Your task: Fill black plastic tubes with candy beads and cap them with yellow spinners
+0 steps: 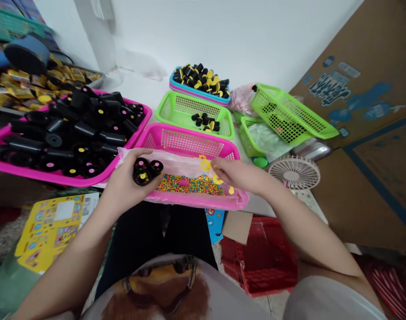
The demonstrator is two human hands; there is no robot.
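Your left hand (128,180) clasps three black tubes (146,171); your right hand (238,174) pinches a yellow cap (217,179). At twelve o'clock, the blue basket (199,91) holds many capped tubes; at ten, the pink tray (9,166) stays heaped.

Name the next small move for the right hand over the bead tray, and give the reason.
Probably lift a yellow cap toward the black tubes bunched in the left hand. The right hand already rests on caps above the coloured beads, and the tubes' ends face up.
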